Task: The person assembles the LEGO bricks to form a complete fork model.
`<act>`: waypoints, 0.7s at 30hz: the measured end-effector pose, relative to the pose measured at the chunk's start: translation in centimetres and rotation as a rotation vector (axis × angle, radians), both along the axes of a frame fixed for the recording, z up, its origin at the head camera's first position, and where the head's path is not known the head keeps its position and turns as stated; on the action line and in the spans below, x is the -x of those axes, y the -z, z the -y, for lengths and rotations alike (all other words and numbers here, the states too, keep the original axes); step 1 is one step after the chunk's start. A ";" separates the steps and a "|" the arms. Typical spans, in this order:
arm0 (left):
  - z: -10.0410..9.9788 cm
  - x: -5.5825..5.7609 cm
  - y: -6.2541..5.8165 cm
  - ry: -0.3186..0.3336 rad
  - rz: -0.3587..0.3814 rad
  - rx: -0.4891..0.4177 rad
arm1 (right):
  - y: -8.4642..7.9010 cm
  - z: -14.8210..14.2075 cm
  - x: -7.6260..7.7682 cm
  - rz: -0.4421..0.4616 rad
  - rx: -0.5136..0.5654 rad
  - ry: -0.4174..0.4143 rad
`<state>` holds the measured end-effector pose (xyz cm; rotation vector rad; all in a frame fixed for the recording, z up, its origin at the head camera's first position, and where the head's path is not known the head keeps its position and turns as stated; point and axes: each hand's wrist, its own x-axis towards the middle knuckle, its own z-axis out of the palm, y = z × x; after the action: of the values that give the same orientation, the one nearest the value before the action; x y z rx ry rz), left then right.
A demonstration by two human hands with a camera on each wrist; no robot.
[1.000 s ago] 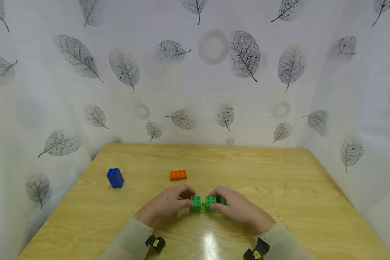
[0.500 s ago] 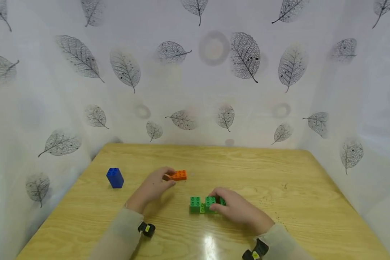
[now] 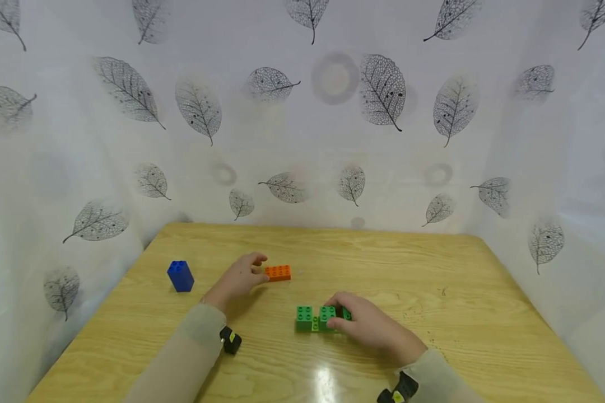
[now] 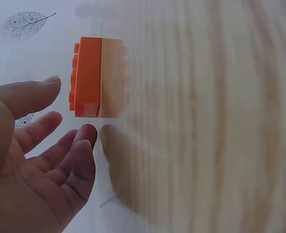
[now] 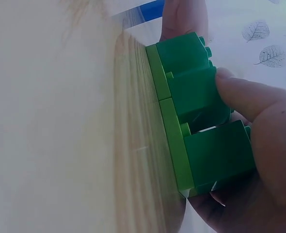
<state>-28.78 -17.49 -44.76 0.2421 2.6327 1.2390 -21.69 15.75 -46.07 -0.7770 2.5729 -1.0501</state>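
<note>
Head view: the left hand [image 3: 237, 278] is loosely spread just beside the orange brick [image 3: 278, 273], which lies studs-up on the table [image 3: 408, 268], ungripped. Nearer the person, the right hand [image 3: 365, 323] holds the green block assembly [image 3: 324, 314]. I'd worry that the left thumb, arriving before the fingers, could push the brick away; uneven right-hand pressure might work a green block loose.

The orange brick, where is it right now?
In the head view, the orange brick lies on the table slightly left of centre, close by the left hand, right of the blue block and beyond the green bricks.
</note>
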 end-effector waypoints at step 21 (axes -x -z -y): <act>-1.1 1.2 1.0 -0.019 -0.017 0.124 | -0.3 -0.1 0.0 -0.031 -0.030 -0.024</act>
<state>-29.96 -16.40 -45.81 0.2084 2.7196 1.0788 -21.66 15.87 -45.73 -0.8209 2.5926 -0.9975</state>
